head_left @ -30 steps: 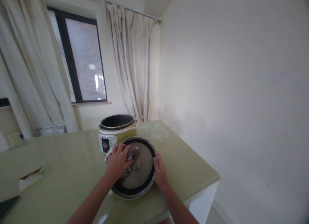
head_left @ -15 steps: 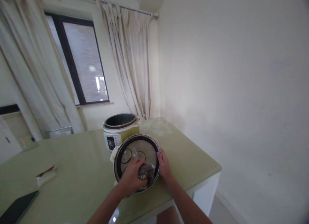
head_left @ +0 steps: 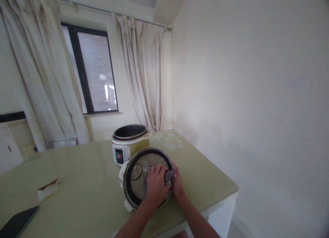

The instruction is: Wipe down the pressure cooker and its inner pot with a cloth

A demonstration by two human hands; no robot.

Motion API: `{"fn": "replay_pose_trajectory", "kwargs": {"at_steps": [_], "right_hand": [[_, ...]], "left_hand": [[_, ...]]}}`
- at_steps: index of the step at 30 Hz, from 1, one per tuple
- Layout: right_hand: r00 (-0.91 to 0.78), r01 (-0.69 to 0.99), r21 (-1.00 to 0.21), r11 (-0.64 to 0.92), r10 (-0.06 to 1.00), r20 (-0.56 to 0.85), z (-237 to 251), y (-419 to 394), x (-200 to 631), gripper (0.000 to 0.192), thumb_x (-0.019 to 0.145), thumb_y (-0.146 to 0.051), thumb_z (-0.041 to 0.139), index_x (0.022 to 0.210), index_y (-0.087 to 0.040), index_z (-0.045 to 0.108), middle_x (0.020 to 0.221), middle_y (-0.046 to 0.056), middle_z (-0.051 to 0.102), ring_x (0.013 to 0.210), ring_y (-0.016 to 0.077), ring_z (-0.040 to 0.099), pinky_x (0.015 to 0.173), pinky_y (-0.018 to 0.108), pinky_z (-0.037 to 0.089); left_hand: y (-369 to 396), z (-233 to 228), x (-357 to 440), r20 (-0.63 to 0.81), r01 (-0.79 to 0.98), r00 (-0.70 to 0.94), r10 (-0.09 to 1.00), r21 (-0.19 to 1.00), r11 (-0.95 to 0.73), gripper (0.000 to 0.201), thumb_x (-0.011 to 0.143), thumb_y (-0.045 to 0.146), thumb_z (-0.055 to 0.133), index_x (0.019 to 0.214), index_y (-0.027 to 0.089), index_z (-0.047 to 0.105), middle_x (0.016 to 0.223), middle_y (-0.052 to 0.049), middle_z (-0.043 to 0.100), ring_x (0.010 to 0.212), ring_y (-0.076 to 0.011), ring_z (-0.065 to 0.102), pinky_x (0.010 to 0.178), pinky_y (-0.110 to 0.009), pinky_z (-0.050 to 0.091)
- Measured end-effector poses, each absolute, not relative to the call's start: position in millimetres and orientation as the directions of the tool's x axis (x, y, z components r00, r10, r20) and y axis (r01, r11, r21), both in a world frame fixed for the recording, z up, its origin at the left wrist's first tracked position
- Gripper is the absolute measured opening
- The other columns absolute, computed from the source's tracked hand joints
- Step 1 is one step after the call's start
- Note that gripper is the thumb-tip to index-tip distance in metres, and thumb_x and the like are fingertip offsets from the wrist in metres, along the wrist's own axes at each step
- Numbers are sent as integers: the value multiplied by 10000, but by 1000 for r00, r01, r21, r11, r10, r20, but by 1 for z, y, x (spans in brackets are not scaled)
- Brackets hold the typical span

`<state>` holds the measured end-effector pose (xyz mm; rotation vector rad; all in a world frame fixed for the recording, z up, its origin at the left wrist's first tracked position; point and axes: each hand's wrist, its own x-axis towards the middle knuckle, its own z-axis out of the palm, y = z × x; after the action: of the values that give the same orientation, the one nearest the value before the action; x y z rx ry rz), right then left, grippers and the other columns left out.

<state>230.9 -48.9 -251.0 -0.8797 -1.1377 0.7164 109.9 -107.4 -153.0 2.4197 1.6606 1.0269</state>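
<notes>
We press a grey cloth onto the upturned cooker lid with our left hand closed around it, while our right hand grips the lid's right rim; the lid lies on the green table just before the open cooker

Your single head view, looking forward and down

It faces the counter corner and window, with your hands close below.
</notes>
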Motion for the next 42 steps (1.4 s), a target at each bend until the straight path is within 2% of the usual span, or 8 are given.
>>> {"fn": "replay_pose_trajectory", "kwargs": {"at_steps": [3, 7, 12, 19, 26, 34, 38, 42], "right_hand": [[288, -57, -905, 421, 875, 389, -253, -52, 231, 733, 966, -812, 434, 1388, -269, 689, 1448, 89, 675, 1401, 299, 584, 1253, 539, 365], [208, 10, -881, 473, 861, 464, -242, -62, 229, 675, 970, -670, 602, 1517, -275, 587, 1570, 80, 570, 1495, 288, 490, 1270, 516, 355], [146, 108, -856, 505, 844, 516, -231, -70, 227, 593, 1025, -550, 581, 1559, -297, 539, 1600, 50, 538, 1521, 263, 456, 1294, 490, 323], [161, 132, -865, 485, 850, 501, -231, -69, 228, 572, 1040, -555, 549, 1551, -298, 547, 1580, 50, 562, 1505, 262, 479, 1274, 486, 361], [165, 110, -871, 479, 855, 491, -221, -75, 226, 580, 1037, -589, 526, 1530, -287, 576, 1550, 63, 593, 1478, 274, 509, 1280, 480, 340], [238, 75, -895, 440, 863, 445, -220, -70, 228, 566, 1002, -659, 513, 1363, -270, 709, 1388, 95, 708, 1326, 299, 628, 1204, 491, 427], [245, 85, -897, 434, 863, 441, -220, -68, 228, 559, 997, -663, 503, 1308, -258, 730, 1295, 106, 746, 1241, 301, 667, 1159, 486, 461], [251, 98, -886, 453, 850, 463, -222, -67, 227, 564, 992, -634, 530, 1370, -249, 695, 1366, 105, 712, 1300, 290, 636, 1189, 478, 436]], "left_hand": [[-95, -148, 121, 569, 845, 81, 819, 396, -358, 266, 868, 214, 684, 1129, 259, 708, 1192, -63, 684, 1149, -302, 569, 1009, -442, 438], [-67, -132, 123, 592, 861, -31, 805, 426, -279, 257, 896, 244, 672, 1151, 249, 704, 1213, -75, 681, 1155, -295, 570, 985, -421, 447], [-31, -108, 101, 574, 888, -176, 800, 443, -122, 317, 917, 344, 662, 1208, 222, 678, 1256, -92, 668, 1197, -321, 555, 942, -427, 463], [-14, -104, 59, 549, 866, -309, 777, 500, -8, 347, 934, 401, 626, 1212, 196, 652, 1222, -111, 656, 1172, -320, 583, 940, -414, 473], [-29, -119, 48, 581, 927, -73, 810, 339, -161, 346, 926, 364, 640, 1242, 229, 684, 1235, -83, 665, 1158, -296, 575, 972, -383, 461], [-68, -133, 61, 454, 942, 153, 878, 202, -268, 233, 907, 389, 673, 1060, 225, 735, 1175, -89, 689, 1125, -291, 600, 916, -385, 457], [-87, -139, 64, 403, 914, 267, 875, 182, -363, 260, 866, 435, 712, 1018, 224, 729, 1140, -78, 705, 1133, -287, 620, 945, -377, 467], [-94, -146, 60, 372, 880, 337, 865, 203, -430, 281, 838, 467, 728, 975, 222, 724, 1100, -72, 720, 1138, -291, 640, 978, -377, 480]]}}
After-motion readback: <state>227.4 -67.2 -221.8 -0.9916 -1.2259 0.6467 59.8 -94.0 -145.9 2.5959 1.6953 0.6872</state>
